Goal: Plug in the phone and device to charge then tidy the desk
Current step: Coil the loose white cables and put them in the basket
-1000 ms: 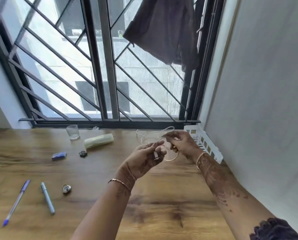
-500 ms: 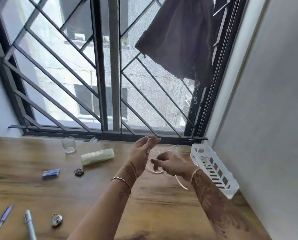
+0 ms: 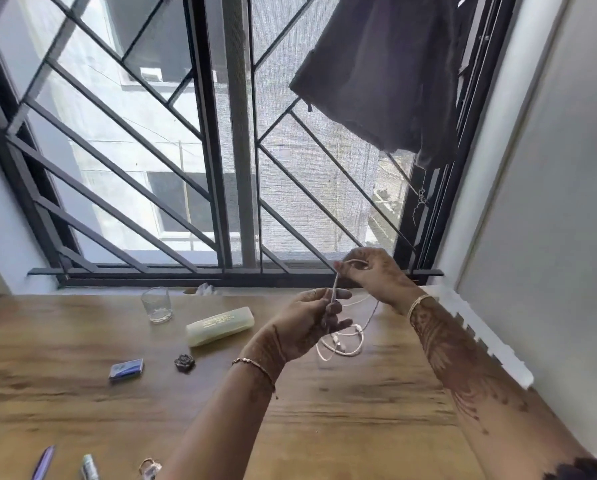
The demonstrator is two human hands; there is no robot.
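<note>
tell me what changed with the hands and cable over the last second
The right hand rose toward the window, drawing a strand of the white cable up taut from the left hand. The left hand closed on that strand, and the loops hang lower below it. Both hands kept hold of the cable. The glass, case and basket stayed put on the desk.
</note>
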